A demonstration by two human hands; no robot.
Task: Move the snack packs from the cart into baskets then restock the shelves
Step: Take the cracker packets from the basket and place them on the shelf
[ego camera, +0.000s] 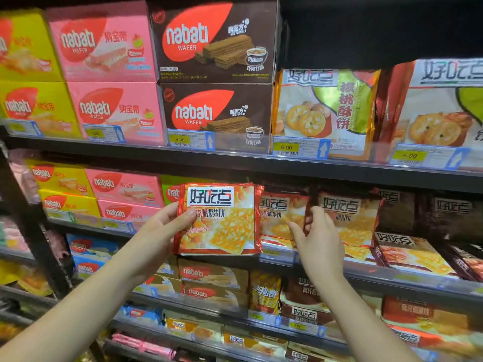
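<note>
The left hand (167, 226) pinches 1 pack (222, 220) by its left edge, thumb flat on the printed face and the other fingers hidden behind it. The right hand (317, 231) reaches to the shelf pack (350, 220), fingers curled on that pack's left edge and thumb pointing left toward its twin (281, 215) beside it. It looks to be parting or steadying the row.

The held pack stands upright, face to the camera and top edge nearly level, in the air in front of the shelf (407, 276). It covers part of a green box (171, 192) behind it.

The matching row lies just to its right and farther back, so the slot is probably beside the right hand's fingers. The left hand would carry the pack right and inward, upright as the row stands. Whether a gap is open there cannot be told. Wafer boxes (122, 189) fill the shelf to the left.
</note>
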